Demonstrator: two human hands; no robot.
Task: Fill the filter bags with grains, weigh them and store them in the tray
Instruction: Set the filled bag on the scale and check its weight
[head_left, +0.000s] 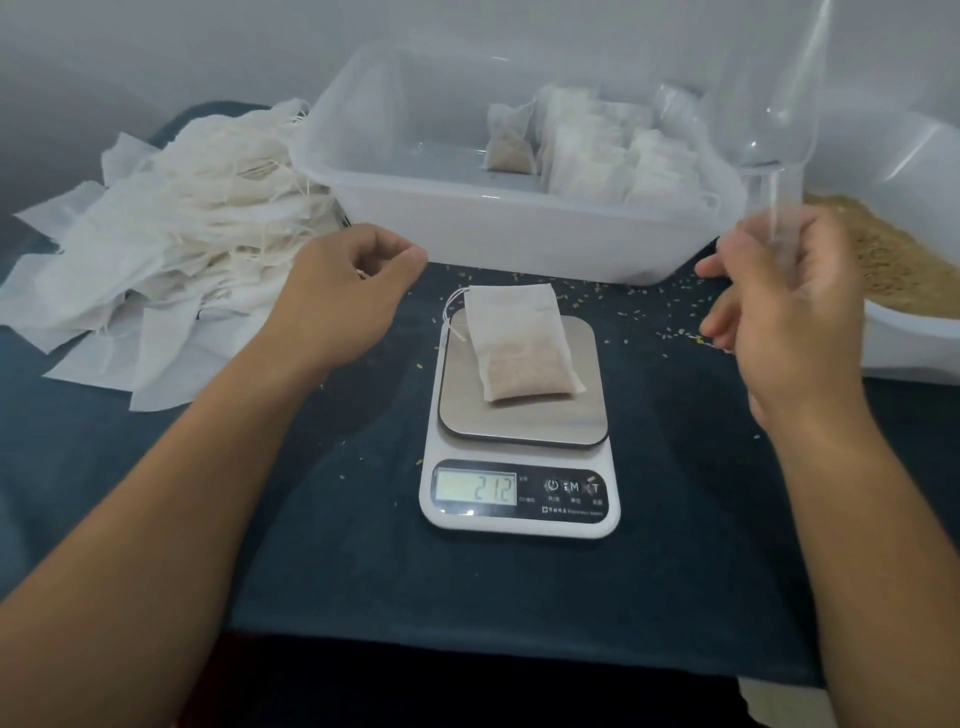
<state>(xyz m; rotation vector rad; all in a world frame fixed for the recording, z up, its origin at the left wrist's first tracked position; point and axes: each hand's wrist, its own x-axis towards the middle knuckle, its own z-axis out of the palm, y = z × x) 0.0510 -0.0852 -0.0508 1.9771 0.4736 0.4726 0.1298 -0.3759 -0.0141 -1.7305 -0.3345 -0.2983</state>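
At far left a heap of empty filter bags (171, 234) with loose strings sprawls over the dark blue cloth (467, 597); they overlap too much to count, and the heap's left edge is cut off. The left hand (343, 291) hovers above the cloth beside the heap, back up, fingers curled loosely inward, holding nothing that can be made out.

In the middle stands one digital scale (519, 431), its display (476, 487) reading 21.2. One filled filter bag (519, 343) lies flat on the steel platform, its top end overhanging the far edge, drawstring trailing left. Behind it sits a translucent white tray (467, 213); one filled bag leans alone inside, and a packed group of stored bags (613, 150) fills the right part, blurred beyond counting.

The right hand (779, 306) is raised, blurred, its fingers curled round the handle of a clear plastic scoop (774, 119) that points upward. At far right, a white basin (914, 338) of brown grains (883, 254) is cut off by the edge. Stray grains dot the cloth.
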